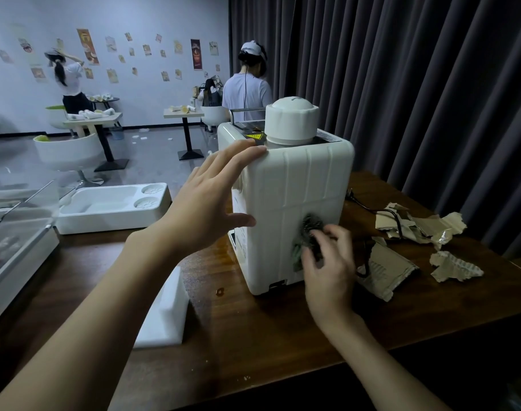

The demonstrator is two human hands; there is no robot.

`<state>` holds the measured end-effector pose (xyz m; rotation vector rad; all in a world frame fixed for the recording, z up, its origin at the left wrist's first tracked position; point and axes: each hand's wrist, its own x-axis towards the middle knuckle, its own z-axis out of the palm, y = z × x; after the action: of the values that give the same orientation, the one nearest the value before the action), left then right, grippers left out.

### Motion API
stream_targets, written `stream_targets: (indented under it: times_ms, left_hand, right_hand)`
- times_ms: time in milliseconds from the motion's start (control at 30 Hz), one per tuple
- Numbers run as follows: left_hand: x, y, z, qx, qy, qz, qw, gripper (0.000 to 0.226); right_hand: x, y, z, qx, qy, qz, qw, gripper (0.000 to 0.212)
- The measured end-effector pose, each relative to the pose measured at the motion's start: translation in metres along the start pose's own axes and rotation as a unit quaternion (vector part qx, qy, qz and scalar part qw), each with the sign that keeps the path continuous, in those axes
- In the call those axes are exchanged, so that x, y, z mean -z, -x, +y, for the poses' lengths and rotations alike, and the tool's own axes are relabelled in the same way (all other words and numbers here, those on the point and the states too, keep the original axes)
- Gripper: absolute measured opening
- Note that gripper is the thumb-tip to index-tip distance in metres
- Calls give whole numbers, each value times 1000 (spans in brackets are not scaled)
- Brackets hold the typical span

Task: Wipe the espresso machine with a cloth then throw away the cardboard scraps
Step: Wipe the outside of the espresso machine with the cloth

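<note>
I stand at a dark brown wooden table (pixel 253 336) with the white, boxy plastic espresso machine (pixel 294 185) upright on it, just beyond both my hands. Its ribbed near face is turned towards me, and a round white domed cap sits on its top.

My left hand (pixel 205 209) lies flat against the machine's left side. The fingers are straight and spread, the fingertips reach the top left edge, and the thumb points right along the lower part of that side. It grips nothing.

My right hand (pixel 327 262) is lower and to the right, at the bottom part of the near face. Its fingers are curled round a crumpled dark green cloth (pixel 309 229), and they press the cloth against the white plastic. The cloth touches the machine between my fingers and the ribbed panel.

The torn brown cardboard scraps (pixel 413 226) lie on the table to the right of the machine, away from my left hand. The nearest piece lies just to the right of my right hand and is partly hidden by it. The others are spread farther right, towards the table's edge. A thin black cord (pixel 363 203) runs from the machine's right side in among them.

To the left of the machine, a white foam tray with two round recesses (pixel 111 206) sits on the far side of the table. A white foam block (pixel 164 315) lies nearer, under my left forearm. Dark grey curtains (pixel 401 84) hang behind the table on the right.
</note>
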<state>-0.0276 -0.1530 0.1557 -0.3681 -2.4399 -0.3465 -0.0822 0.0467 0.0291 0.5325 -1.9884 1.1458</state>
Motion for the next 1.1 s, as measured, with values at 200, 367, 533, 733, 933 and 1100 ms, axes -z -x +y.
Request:
stream_targets:
  times_ms: [200,367,533,733,933,1100]
  left_hand:
    - [2,0,-1,-7,5,-6,1000,110]
    - [4,0,-3,-10,1,-9,1000,108]
    - [2,0,-1,-4,5,-11,1000,108]
    - [2,0,-1,-5,6,-6,1000,108]
    - [2,-1,-3,-11,10,1,1000,109]
    - [3,0,-1,-8,12,-2,1000,109]
  right_hand:
    - [-8,8,-30,101,-13,-93,990,32]
    - [10,-21,-16,59,3,-28,998,35]
    - [24,-48,3,-7,19,51,998,32]
    - [9,-35,-20,20,7,43,999,34]
    - [0,-23,-56,154,32,-68,985,34]
    - [12,-41,-37,144,41,-68,986,36]
